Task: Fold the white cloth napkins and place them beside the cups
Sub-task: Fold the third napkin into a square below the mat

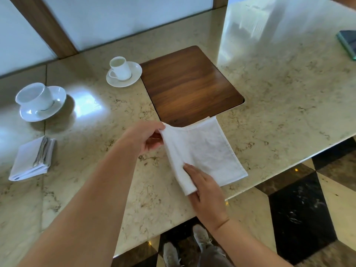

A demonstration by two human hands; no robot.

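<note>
Near the table's (289, 93) front edge: left hand (143, 137) pinches napkin's (204, 151) far corner; right hand (206, 191) pinches its rolled near fold. Napkin white, half-folded.

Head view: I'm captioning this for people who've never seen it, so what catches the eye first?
The two hands mid-fold: the left hand pinches the far corner of a white napkin, the right hand grips its near folded edge, by the table's front edge. Next, the dark wooden inset just beyond, then two cups at left.
</note>
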